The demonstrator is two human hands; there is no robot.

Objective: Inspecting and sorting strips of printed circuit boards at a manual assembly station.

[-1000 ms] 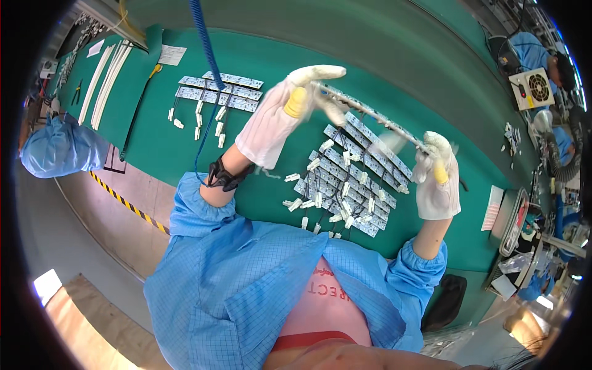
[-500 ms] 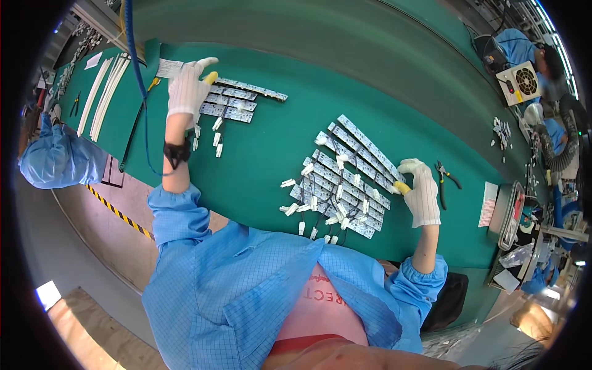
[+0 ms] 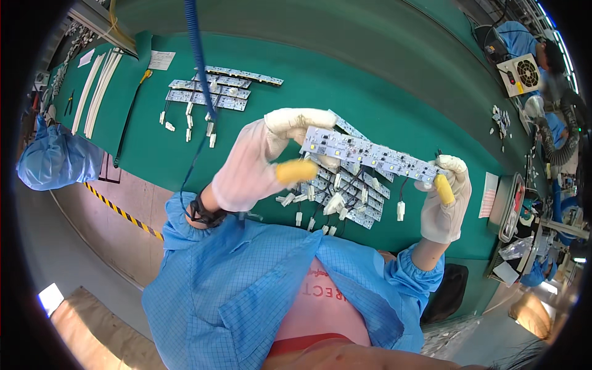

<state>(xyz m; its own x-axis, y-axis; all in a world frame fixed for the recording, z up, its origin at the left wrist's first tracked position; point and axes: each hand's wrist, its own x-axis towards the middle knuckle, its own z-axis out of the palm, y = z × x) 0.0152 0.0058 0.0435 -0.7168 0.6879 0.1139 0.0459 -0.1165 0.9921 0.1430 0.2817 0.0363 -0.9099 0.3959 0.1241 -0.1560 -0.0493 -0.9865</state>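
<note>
An LED circuit board strip (image 3: 370, 154), pale with rows of small parts, is raised above the table and tilts down to the right. My right hand (image 3: 445, 197), in a white glove with a yellow thumb cover, pinches its right end. A white connector (image 3: 401, 211) dangles from it on a dark wire. My left hand (image 3: 259, 157), gloved likewise, is at the strip's left end, its yellow thumb apart from the fingers; whether it touches the strip I cannot tell. Beneath, more LED board strips (image 3: 364, 217) lie fanned out with white connectors, partly hidden.
Another group of board strips (image 3: 231, 92) lies at the back left. A blue coiled cord (image 3: 196, 49) hangs in front of it. Long white strips (image 3: 102, 92) and a black cable tie-like strap (image 3: 129, 123) lie farther left. A metal tray (image 3: 510, 206) stands at the right.
My right hand has lifted one board strip off the right-hand group. My left hand has come from the back-left group to the strip's left end. The blue cord has swung right.
</note>
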